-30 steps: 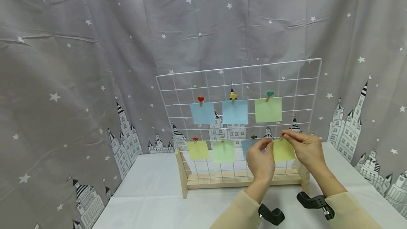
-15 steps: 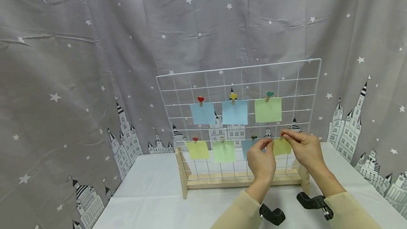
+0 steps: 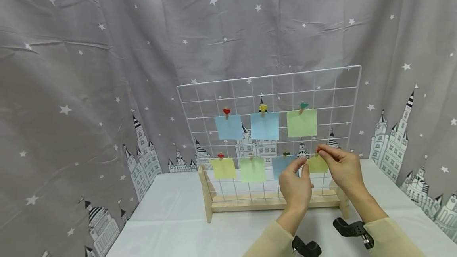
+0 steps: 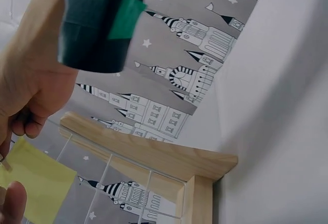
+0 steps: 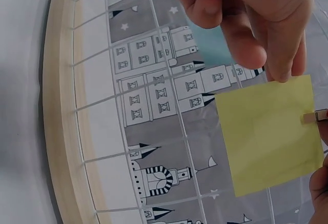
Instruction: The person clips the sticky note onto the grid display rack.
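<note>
A yellow paper note (image 3: pixel 317 164) hangs on the lower right of a white wire grid (image 3: pixel 271 84). At the note's top edge, my right hand (image 3: pixel 345 168) pinches a small wooden clothespin (image 5: pixel 311 117) with a red top. The clothespin's jaws are on the paper in the right wrist view. My left hand (image 3: pixel 296 183) is at the note's left edge, its fingertips touching or very near the paper, thumb and forefinger slightly apart. Behind that hand, a blue note (image 3: pixel 281 165) is partly hidden. In the left wrist view, my left thumb (image 4: pixel 14 201) shows beside the yellow note.
Several other notes hang by heart clothespins in two rows, among them a light green note (image 3: pixel 302 123) and a yellow one (image 3: pixel 223 168). A wooden stand (image 3: pixel 250 206) holds the grid on a white-covered table (image 3: pixel 171 217). A grey curtain (image 3: pixel 143 31) hangs behind.
The yellow note's lower edge has risen as the sheet tilted. My left thumb and forefinger have parted a little, and that hand has shifted slightly down. My right hand stays at the clothespin.
</note>
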Demonstrator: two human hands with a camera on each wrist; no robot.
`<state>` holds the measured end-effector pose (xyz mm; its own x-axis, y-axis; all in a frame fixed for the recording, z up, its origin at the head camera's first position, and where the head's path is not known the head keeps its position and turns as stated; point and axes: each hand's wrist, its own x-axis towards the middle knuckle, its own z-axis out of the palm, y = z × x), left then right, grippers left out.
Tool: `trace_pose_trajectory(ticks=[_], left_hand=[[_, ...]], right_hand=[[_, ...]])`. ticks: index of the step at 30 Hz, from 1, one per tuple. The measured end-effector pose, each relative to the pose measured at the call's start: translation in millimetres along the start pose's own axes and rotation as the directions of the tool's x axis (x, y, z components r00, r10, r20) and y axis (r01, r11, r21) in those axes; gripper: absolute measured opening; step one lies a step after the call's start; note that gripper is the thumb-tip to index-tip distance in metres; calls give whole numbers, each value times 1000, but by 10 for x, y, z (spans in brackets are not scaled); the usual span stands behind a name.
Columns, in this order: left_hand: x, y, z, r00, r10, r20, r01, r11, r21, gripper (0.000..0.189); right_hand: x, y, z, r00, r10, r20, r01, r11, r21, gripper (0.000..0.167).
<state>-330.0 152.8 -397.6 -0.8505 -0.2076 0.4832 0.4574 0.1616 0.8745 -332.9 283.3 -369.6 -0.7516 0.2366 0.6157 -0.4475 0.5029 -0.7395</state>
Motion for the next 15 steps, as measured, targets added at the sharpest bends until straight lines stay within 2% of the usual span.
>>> trace_pose_trajectory(ticks=[9, 15], left_hand=[[-48, -37, -48, 998, 62, -21, -61, 997, 40, 21], [-62, -48, -84, 998, 56, -35, -53, 996, 75, 21]], right_hand=[[-26, -31, 21, 1000, -2, -16, 2, 1000, 12, 32], [-50, -70, 23, 999, -15, -35, 15, 1000, -6, 31]])
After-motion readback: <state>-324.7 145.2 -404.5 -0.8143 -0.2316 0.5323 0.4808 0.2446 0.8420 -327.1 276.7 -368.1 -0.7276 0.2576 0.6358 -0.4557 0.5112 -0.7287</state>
